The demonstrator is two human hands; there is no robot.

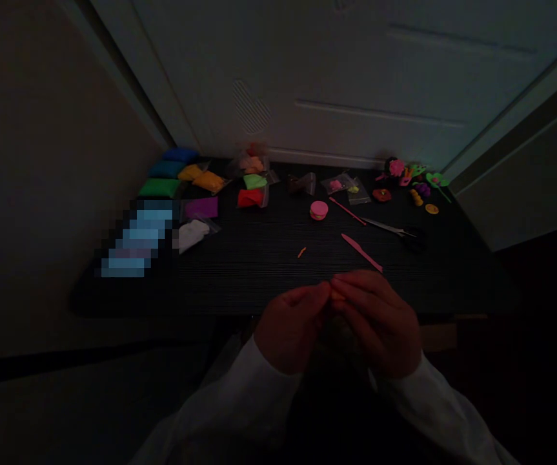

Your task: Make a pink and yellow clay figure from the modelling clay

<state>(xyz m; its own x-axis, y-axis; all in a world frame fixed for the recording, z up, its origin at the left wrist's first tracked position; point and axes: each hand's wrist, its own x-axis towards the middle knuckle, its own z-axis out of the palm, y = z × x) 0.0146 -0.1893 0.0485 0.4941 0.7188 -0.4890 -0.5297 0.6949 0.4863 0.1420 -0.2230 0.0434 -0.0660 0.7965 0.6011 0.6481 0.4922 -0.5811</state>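
Note:
My left hand and my right hand meet at the front edge of the dark table, fingertips pinched together. Between them shows a small piece of orange modelling clay, mostly covered by the fingers. Just beyond the hands lies a thin orange clay strip. A pink plastic clay knife rests a little past my right hand. Farther back are a round pink clay piece with a paler middle layer and a slim pink modelling tool.
Scissors with dark handles lie at right. Small finished clay figures crowd the back right corner. Bags of coloured clay fill the left and back. A pixelated bright patch is at left. A white panelled door stands behind the table.

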